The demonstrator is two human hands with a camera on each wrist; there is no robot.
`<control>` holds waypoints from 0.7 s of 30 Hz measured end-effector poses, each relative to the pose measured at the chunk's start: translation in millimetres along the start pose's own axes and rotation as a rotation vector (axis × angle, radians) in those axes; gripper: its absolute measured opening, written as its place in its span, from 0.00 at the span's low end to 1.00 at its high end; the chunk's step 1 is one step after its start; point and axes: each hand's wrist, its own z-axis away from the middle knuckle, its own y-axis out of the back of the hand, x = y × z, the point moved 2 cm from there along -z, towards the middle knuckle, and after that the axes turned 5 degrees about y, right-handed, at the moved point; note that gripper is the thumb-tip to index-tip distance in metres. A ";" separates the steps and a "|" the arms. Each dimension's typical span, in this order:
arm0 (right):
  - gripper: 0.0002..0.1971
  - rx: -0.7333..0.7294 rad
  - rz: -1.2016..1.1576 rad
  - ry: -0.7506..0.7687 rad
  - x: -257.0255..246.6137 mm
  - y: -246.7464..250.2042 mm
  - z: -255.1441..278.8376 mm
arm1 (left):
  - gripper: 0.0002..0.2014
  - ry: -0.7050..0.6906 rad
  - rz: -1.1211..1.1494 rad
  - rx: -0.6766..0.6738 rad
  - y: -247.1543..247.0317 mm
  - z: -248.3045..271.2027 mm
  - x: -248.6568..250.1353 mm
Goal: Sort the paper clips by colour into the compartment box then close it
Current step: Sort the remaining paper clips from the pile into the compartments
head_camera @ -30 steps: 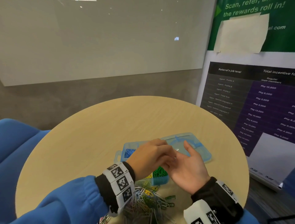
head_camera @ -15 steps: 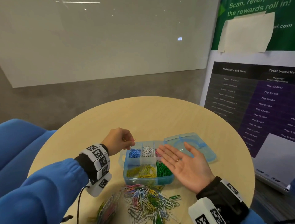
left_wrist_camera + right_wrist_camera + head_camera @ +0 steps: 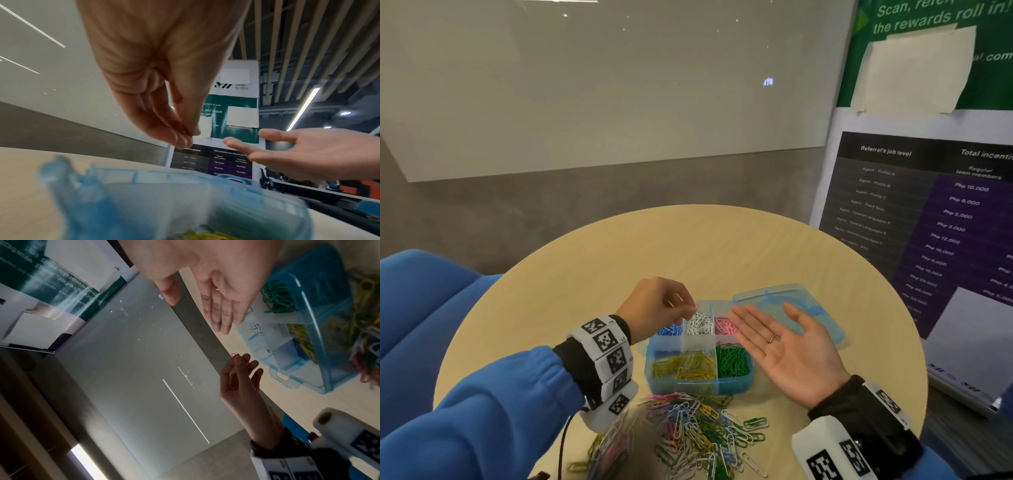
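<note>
The blue compartment box (image 3: 681, 385) stands open on the round table (image 3: 688, 246), its lid (image 3: 756, 299) folded back to the right. It holds blue clips (image 3: 669, 330), white clips (image 3: 700, 325), pink clips (image 3: 724, 325), yellow clips (image 3: 685, 365) and green clips (image 3: 732, 359) in separate compartments. My left hand (image 3: 688, 310) hovers over the far row near the white compartment. Its fingertips pinch a thin pale paper clip (image 3: 233, 355). My right hand (image 3: 774, 337) lies palm up and flat over the box's right side, holding nothing.
A mixed pile of loose clips (image 3: 695, 435) lies on the table in front of the box. A blue chair (image 3: 421, 308) stands at the left. A printed banner (image 3: 928, 222) stands close behind the table's right edge.
My left hand left the right palm, swung left beyond the box, then came back over the far compartments. The right hand stayed palm up.
</note>
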 end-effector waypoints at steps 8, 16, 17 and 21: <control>0.60 -0.012 0.023 0.040 -13.2 5.5 -4.2 | 0.11 -0.046 0.014 -0.004 -18.2 -7.1 24.2; 0.17 0.064 0.390 0.142 -18.4 -7.2 7.5 | 0.13 -0.116 -0.224 -0.108 14.1 47.4 13.8; 0.15 0.036 0.466 0.174 -18.3 -12.4 10.2 | 0.13 -0.109 -0.254 -0.106 19.4 60.1 5.5; 0.12 -0.046 0.813 0.344 -14.0 -30.5 21.3 | 0.17 0.031 -0.403 -0.164 31.6 111.0 -33.0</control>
